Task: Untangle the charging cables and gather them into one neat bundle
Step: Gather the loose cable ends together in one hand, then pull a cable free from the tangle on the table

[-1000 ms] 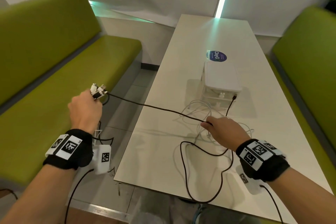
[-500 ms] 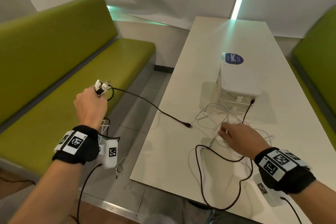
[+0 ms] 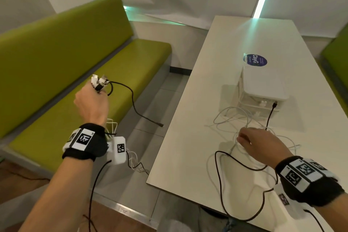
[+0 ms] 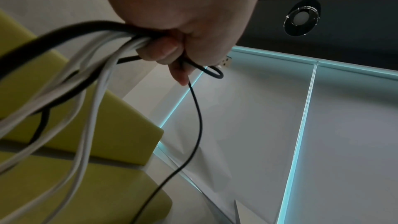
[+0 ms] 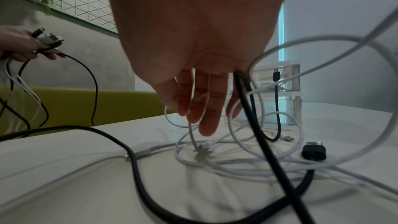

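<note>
Far on the white table (image 3: 235, 47), a white lidded box (image 3: 263, 86), contents unclear (black plug (image 3: 275, 104) at its near face). Left hand (image 3: 92, 103) fisted round gathered cable ends (image 3: 99, 82), out over the green bench (image 3: 79, 88), off the table's left edge. Right hand (image 3: 261, 145), fingers loose and extended, in the tangled cables (image 5: 215, 152) near the table's near edge.

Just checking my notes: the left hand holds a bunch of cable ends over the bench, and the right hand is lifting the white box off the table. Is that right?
Not quite. The right hand isn't on the white box; it reaches into the loose white cables on the table, as the right wrist view shows. The left hand does hold the cable ends over the bench.
</note>
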### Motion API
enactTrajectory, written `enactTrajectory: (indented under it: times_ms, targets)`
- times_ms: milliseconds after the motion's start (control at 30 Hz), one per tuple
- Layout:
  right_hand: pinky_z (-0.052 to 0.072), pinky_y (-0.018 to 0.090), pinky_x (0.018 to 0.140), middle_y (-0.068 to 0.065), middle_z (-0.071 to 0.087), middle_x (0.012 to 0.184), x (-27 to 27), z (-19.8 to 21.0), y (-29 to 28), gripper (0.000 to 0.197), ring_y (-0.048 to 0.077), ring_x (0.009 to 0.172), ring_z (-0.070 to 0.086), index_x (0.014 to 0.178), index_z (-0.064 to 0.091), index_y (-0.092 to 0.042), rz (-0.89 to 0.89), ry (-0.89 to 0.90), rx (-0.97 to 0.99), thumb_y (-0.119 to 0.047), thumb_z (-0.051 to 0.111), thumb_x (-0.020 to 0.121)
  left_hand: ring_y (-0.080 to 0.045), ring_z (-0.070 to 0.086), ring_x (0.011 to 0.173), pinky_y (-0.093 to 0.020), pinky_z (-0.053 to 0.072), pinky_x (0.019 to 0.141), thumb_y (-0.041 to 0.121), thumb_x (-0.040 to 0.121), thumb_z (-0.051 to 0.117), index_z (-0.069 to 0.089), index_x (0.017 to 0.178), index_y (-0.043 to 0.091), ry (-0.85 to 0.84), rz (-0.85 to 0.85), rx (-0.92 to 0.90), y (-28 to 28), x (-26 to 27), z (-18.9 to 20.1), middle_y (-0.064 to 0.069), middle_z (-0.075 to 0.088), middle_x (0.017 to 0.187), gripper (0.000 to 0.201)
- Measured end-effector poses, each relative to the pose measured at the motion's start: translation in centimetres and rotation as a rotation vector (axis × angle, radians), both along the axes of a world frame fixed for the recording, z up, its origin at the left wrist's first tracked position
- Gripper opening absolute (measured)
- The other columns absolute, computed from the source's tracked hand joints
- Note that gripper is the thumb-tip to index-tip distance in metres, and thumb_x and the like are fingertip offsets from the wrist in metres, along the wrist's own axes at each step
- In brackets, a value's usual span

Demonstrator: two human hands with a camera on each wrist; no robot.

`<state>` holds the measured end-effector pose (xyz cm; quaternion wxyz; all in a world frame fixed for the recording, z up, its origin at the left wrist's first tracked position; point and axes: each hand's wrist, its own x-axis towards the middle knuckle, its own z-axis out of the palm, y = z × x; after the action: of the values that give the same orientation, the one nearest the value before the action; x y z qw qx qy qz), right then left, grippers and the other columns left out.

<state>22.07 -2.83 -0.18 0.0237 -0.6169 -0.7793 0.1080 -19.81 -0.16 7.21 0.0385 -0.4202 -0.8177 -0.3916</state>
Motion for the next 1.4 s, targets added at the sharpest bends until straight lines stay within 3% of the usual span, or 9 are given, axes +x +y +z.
enactTrajectory:
  times_ms: [267,533,667,800,967,1100,1167,1233,1400]
  targets:
    - [0.048,0.028,0.071,-0.008,0.060,0.088,-1.0,-0.4,-0.1,0.018,0.014,0.079,0.058,0.094,0.058,-0.025,-0.002,0.003,-0.031,-0.038,0.045,0.098,-0.024,0.053,0.078,-0.035,0.045,0.075,0.009,0.094,0.055,0.067,0.091,0.006,-0.004,-0.142,-0.082,1.0,1.7,-2.7,-0.012,0.066,0.088,0.012]
    - [0.048,0.029,0.075,-0.007,0.062,0.092,-1.4,-0.7,-0.3,0.020,0.015,0.083,0.059,0.097,0.060,-0.024,0.005,0.015,-0.039,-0.036,0.045,0.099,-0.030,0.054,0.071,-0.039,0.049,0.069,-0.001,0.088,0.044,0.052,0.066,0.010,-0.116,-0.227,-0.221,1.1,2.0,-4.7,-0.014,0.061,0.075,0.026]
    - [0.050,0.031,0.078,-0.006,0.062,0.093,-1.4,-0.5,-0.4,0.021,0.014,0.084,0.059,0.099,0.061,-0.023,-0.002,0.023,-0.047,-0.036,0.045,0.099,-0.026,0.045,0.063,-0.033,0.033,0.053,0.007,0.092,0.047,0.060,0.073,0.001,-0.212,-0.240,-0.147,1.2,2.3,-3.1,-0.012,0.058,0.071,0.024]
    - [0.050,0.031,0.079,-0.006,0.063,0.095,-1.4,-0.3,-0.5,0.021,0.014,0.085,0.059,0.101,0.061,-0.023,-0.008,0.036,-0.059,-0.036,0.044,0.099,-0.015,0.033,0.052,-0.029,0.028,0.050,0.021,0.097,0.051,0.072,0.094,0.018,-0.334,-0.374,-0.060,0.9,3.9,-1.4,0.000,0.059,0.070,0.022]
    - [0.049,0.029,0.081,-0.004,0.065,0.106,-1.3,0.3,-0.9,0.022,0.015,0.093,0.060,0.112,0.060,-0.023,-0.032,0.058,-0.080,-0.029,0.043,0.100,-0.003,0.035,0.045,-0.018,0.027,0.042,0.025,0.099,0.051,0.074,0.088,0.022,-0.392,-0.642,-0.075,0.2,8.0,-1.7,0.001,0.072,0.081,0.025]
    - [0.045,0.027,0.077,-0.002,0.066,0.108,-0.7,0.9,-0.9,0.026,0.018,0.096,0.060,0.118,0.059,-0.024,-0.077,0.090,-0.115,-0.017,0.042,0.099,0.004,0.056,0.062,-0.017,0.042,0.062,0.019,0.097,0.052,0.072,0.071,0.020,-0.354,-0.850,-0.304,-1.2,13.8,-3.3,0.003,0.067,0.068,0.033]
    - [0.045,0.028,0.078,-0.002,0.067,0.105,-0.4,1.3,-1.1,0.030,0.019,0.097,0.060,0.119,0.060,-0.023,-0.066,0.095,-0.118,-0.012,0.045,0.096,-0.010,0.065,0.084,-0.031,0.051,0.079,0.020,0.093,0.053,0.065,0.063,0.025,-0.228,-0.942,-0.451,-1.8,16.7,-4.9,0.002,0.073,0.083,0.033]
    - [0.045,0.029,0.083,-0.001,0.067,0.107,-0.2,2.0,-1.5,0.030,0.019,0.102,0.060,0.119,0.060,-0.021,-0.062,0.122,-0.103,-0.011,0.044,0.097,-0.023,0.063,0.081,-0.040,0.050,0.074,0.027,0.092,0.055,0.062,0.067,0.017,-0.078,-0.980,-0.548,-2.4,19.1,-6.0,-0.003,0.071,0.084,0.028]
    - [0.044,0.029,0.084,-0.005,0.066,0.099,1.0,3.3,-3.1,0.021,0.014,0.096,0.058,0.109,0.064,-0.021,-0.020,0.269,0.081,-0.018,0.047,0.097,-0.027,0.056,0.070,-0.033,0.034,0.057,0.026,0.093,0.053,0.048,0.067,0.018,0.143,-1.068,-0.543,-4.2,23.1,-6.9,-0.010,0.064,0.077,0.028]
